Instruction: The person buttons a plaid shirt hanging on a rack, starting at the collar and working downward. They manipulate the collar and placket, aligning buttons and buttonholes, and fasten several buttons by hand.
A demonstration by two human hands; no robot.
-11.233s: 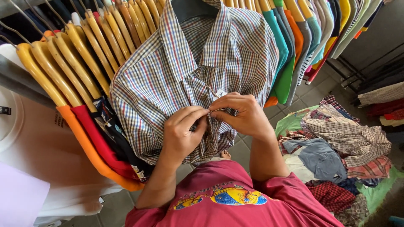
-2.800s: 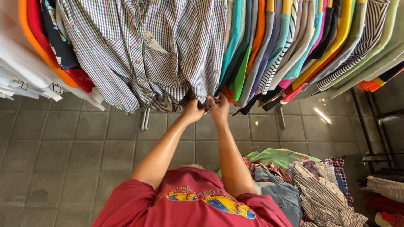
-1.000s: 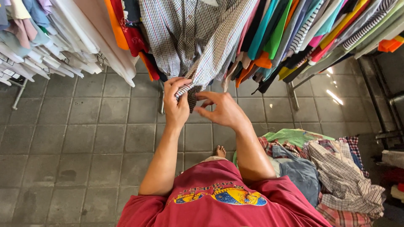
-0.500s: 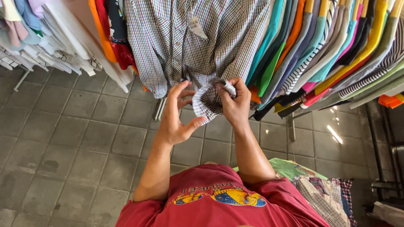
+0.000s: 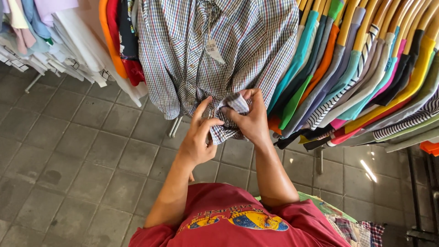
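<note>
At frame centre I see my left hand and right hand both pinching the bunched hem of the checked shirt, which hangs at top centre. Above, a paper tag dangles on it. Colourful shirts fill the upper right; grey floor lies lower left.
</note>
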